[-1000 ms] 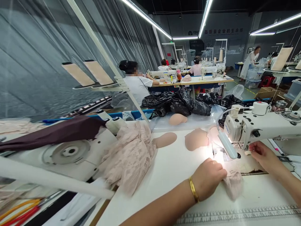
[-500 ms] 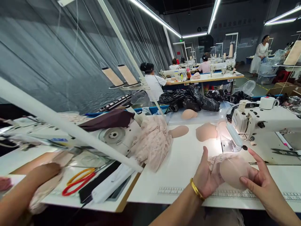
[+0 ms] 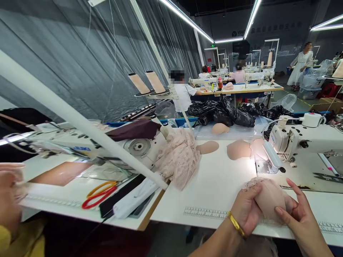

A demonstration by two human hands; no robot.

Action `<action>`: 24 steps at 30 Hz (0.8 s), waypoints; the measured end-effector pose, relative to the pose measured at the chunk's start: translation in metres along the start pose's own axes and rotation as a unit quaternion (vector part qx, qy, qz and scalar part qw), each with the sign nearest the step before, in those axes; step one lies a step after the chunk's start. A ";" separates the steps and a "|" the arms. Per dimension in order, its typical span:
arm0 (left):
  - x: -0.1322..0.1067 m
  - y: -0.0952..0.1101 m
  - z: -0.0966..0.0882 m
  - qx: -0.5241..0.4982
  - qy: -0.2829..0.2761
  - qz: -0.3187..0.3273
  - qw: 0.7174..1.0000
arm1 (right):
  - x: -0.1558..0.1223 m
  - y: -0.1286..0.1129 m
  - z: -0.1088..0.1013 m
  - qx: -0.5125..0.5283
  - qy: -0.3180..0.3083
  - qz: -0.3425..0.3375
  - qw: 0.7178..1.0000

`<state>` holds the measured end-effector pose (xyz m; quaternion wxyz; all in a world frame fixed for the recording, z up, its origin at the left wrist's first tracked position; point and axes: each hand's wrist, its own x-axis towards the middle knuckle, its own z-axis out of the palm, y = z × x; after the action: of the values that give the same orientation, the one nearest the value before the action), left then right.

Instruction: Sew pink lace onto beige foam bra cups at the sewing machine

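Between my two hands is a beige bra cup point(image 3: 269, 200) with lace along its upper left edge, held above the front of the white table. My left hand point(image 3: 248, 207), with a gold bangle at the wrist, grips its left side, thumb laid over the lace. On the right side my right hand point(image 3: 297, 210) pinches the cup between thumb and fingers, its index finger raised. Just beyond stands a white sewing machine point(image 3: 286, 142) with its lamp lit. More beige cups point(image 3: 238, 150) lie to the left of its needle area.
A heap of pale lace fabric point(image 3: 179, 157) lies left of the cups. Red and orange scissors point(image 3: 99, 194) rest on the neighbouring table. A co-worker's hand point(image 3: 10, 192) holds fabric at far left. Black snips point(image 3: 327, 177) lie under the machine arm. A slanting white pole point(image 3: 88, 121) crosses the left.
My left thumb has come down onto the lace edge of the cup. The co-worker's hand has moved left and up with its fabric. The view has shifted slightly left.
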<state>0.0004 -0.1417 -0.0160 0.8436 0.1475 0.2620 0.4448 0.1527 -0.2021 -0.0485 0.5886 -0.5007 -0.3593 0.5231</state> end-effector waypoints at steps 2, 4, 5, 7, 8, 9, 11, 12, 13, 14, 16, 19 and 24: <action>0.002 -0.003 -0.002 0.008 0.018 -0.005 1.000 | 0.002 0.000 -0.001 0.010 -0.005 0.004 1.000; 0.004 -0.004 -0.003 0.012 0.020 -0.005 1.000 | 0.004 0.001 -0.001 0.030 -0.005 0.015 0.999; 0.005 -0.005 -0.003 0.013 0.017 -0.006 1.000 | 0.005 0.002 -0.002 0.040 -0.004 0.022 0.999; 0.006 -0.004 -0.003 0.005 0.006 -0.013 1.000 | 0.007 0.004 -0.003 0.052 -0.001 0.031 0.998; 0.006 -0.004 -0.002 -0.001 -0.001 -0.019 1.000 | 0.008 0.005 -0.004 0.053 0.001 0.031 0.998; 0.006 -0.004 -0.001 -0.006 -0.010 -0.026 1.000 | 0.009 0.006 -0.005 0.051 0.003 0.028 0.998; 0.005 -0.004 0.002 -0.008 -0.025 -0.032 0.999 | 0.011 0.008 -0.007 0.039 0.012 0.015 0.999; 0.005 -0.004 0.003 -0.004 -0.029 -0.028 0.999 | 0.011 0.009 -0.008 0.030 0.017 0.007 0.999; 0.005 -0.004 0.004 0.004 -0.029 -0.019 0.999 | 0.011 0.010 -0.009 0.019 0.023 -0.001 1.000; 0.005 -0.005 0.005 0.011 -0.026 -0.007 1.000 | 0.012 0.010 -0.010 0.009 0.028 -0.008 1.000; 0.006 -0.006 0.007 0.026 -0.021 0.008 0.999 | 0.012 0.010 -0.010 -0.005 0.036 -0.014 0.999; 0.009 -0.007 0.009 0.044 -0.020 0.005 0.999 | 0.011 0.008 -0.007 -0.008 0.042 -0.012 0.999; 0.009 0.009 0.011 0.079 -0.031 0.015 0.996 | 0.004 0.006 -0.015 -0.047 -0.008 -0.007 0.999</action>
<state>0.0052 -0.1289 -0.0052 0.8303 0.2308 0.2681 0.4307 0.1658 -0.2017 -0.0577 0.5654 -0.5210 -0.3920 0.5053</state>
